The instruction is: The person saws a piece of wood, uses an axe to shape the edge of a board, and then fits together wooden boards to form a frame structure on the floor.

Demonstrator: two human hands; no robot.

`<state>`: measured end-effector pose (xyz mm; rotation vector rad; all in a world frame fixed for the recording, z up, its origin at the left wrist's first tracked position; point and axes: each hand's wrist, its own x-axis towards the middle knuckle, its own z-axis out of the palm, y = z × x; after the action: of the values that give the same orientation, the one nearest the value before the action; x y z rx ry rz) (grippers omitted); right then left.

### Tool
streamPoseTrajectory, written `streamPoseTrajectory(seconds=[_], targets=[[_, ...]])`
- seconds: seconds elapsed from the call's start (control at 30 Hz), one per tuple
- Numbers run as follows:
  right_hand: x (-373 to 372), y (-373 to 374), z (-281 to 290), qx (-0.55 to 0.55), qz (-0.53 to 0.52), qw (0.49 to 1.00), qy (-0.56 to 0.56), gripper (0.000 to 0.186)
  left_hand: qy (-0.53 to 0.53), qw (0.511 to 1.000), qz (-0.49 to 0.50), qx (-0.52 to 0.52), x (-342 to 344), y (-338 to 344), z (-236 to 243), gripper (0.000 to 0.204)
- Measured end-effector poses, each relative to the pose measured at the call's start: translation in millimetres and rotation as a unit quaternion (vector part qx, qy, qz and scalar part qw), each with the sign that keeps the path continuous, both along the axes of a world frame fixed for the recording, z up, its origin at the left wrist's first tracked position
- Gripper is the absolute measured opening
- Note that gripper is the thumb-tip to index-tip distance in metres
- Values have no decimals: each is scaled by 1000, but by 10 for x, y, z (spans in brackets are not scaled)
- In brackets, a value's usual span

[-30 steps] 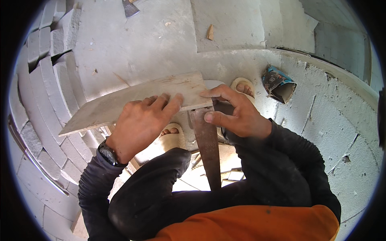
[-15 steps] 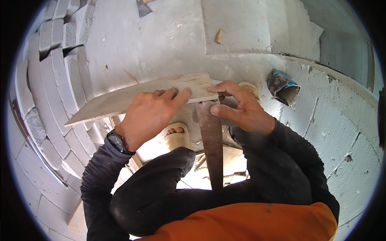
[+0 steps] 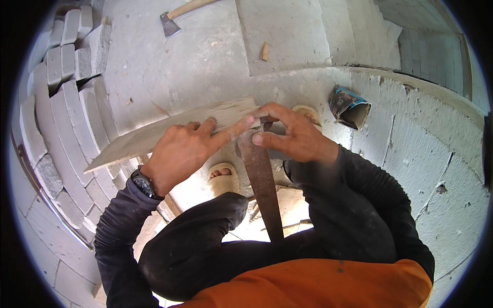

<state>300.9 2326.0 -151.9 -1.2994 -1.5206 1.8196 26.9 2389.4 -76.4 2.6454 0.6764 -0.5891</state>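
A thin plywood board [image 3: 136, 140] lies slanting in front of my knees. My left hand [image 3: 181, 146] is closed on it from above, its index finger stretched along the right end; the thumb is hidden. My right hand [image 3: 300, 136] pinches the wide end of a rusty handsaw [image 3: 263, 179], thumb on the blade and index finger near the board's corner. The blade tapers down toward my lap, its wide end against the board's right end. The saw's handle is mostly hidden behind my right hand.
An axe [image 3: 170, 24] with a wooden handle lies on the concrete floor at the far side, a wood chip [image 3: 265, 52] right of it. Grey blocks [image 3: 72, 110] are stacked at left. A crumpled bag [image 3: 350, 109] sits on the pale block wall [image 3: 405, 149] at right.
Both hands and the saw's wide end have shifted slightly left in the view, tilting the blade. My left index finger has reached to the board's right end. More of the axe shows.
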Motion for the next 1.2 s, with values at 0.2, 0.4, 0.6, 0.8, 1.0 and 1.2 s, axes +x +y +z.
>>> streamPoseTrajectory(seconds=[0.2,0.4,0.6,0.8,1.0,1.2], targets=[[-5,-30,-4,-16,1,1000,13,52,42,999,3,-9,52,-50,90,101],[61,13,30,-22,7,999,27,55,49,999,13,-20,104,-29,137,101],[818,22,156,-60,-242,968,-27,36,33,999,12,-15,96,-43,54,101],[1857,-729,56,36,-377,879,-289,21,12,1000,10,-17,120,-34,37,98],[1817,-594,-415,27,-12,834,-551,19,-29,999,20,-11,83,-46,-18,96],[1864,-363,-570,15,119,804,-582,16,-42,999,26,2,9,-28,-77,93]])
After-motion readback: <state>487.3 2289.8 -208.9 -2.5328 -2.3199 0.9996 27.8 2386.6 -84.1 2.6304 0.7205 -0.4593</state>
